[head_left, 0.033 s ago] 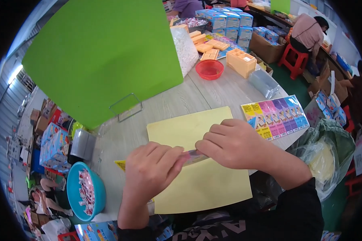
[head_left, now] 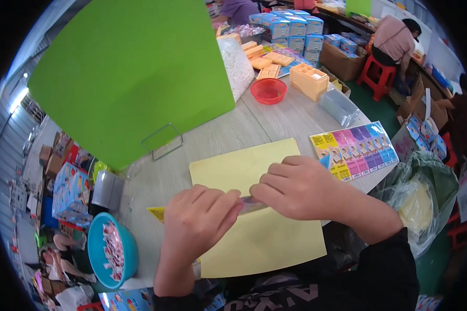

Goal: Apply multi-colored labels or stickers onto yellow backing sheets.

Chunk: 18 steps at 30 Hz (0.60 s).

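Note:
My left hand (head_left: 198, 215) and my right hand (head_left: 296, 189) are both closed, thumbs and fingers pinching a thin, folded-looking piece of printed sheet (head_left: 252, 203) between them. Most of that piece is hidden by my fingers. Beneath it lie pale yellow paper sheets (head_left: 262, 249), one part toward my body and another beyond my knuckles. A printed yellow corner (head_left: 155, 213) pokes out left of my left hand, and a blue one (head_left: 325, 160) shows beside my right hand. To the right of my right hand lies a colourful printed card sheet (head_left: 355, 150) with several strips.
A green board (head_left: 135, 83) stands behind a wire stand (head_left: 163, 142). A turquoise basin (head_left: 132, 254) of small wrapped packets is at left. Farther off are a red basket (head_left: 269, 92), orange plastic boxes (head_left: 310, 82) and clear plastic sleeves (head_left: 339, 107). A person (head_left: 395, 39) sits at right.
Both hands keep their pinch and have shifted only slightly. Less of the printed piece shows beside my left fingertips. The whole view has moved a little.

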Tool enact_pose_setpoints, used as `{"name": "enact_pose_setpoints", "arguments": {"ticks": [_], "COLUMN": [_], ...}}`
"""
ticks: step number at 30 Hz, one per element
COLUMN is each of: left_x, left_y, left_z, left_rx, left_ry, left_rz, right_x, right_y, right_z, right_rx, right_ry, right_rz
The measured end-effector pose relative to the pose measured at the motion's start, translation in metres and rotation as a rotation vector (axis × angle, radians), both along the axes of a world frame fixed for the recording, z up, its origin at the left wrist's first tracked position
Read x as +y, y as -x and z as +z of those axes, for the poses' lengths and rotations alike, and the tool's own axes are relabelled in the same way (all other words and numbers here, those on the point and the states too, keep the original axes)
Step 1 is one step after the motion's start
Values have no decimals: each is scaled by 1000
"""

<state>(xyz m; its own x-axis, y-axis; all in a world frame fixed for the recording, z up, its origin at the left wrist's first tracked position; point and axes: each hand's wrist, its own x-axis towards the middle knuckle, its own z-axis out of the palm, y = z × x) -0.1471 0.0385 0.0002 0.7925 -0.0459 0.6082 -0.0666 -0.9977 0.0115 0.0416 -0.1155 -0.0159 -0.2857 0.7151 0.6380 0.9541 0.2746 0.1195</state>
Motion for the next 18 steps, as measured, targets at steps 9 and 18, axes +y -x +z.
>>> {"name": "enact_pose_setpoints", "arguments": {"ticks": [9,18], "left_x": [13,25], "left_y": [-9,-10], "left_z": [11,8], "left_rx": [113,234], "left_ry": [-66,117], "left_rz": [-104,-194], "right_x": [-9,-50], "right_y": [-1,-10], "right_z": [-8,-14], "right_rx": [-116,-207], "right_ry": [-91,-17], "right_rz": [-28,-111]}}
